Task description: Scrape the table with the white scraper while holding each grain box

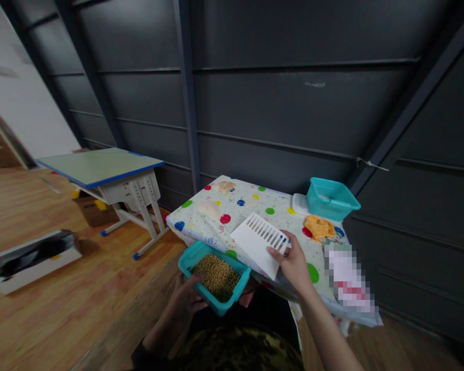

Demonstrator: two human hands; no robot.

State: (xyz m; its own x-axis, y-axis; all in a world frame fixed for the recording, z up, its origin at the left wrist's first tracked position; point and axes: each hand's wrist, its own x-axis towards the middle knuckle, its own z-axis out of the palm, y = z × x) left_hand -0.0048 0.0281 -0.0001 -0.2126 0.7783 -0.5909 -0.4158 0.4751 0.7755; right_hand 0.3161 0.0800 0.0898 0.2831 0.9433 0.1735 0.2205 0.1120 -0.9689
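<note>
My left hand point(191, 293) grips the near left side of a teal plastic basket point(237, 293), its thumb over the rim. Many small yellowish beans point(216, 273) lie inside it; they look like soybeans. The basket is in front of the table's near edge, above my lap. In my right hand point(290, 257) is a white flat panel point(251, 247) with a row of slots, pinched at its right edge between thumb and fingers. This panel is over the tabletop, just right of the basket. The fingers under both things are partly hidden.
A dotted cloth covers the table point(247, 198). On it are a second teal basket point(330, 201), an orange cloth point(319, 228), a white lid-like piece point(300, 204), a pale heap point(209, 210) and a blurred-out packet point(350, 281). A green-topped desk point(104, 166) stands left; a dark wall rises behind.
</note>
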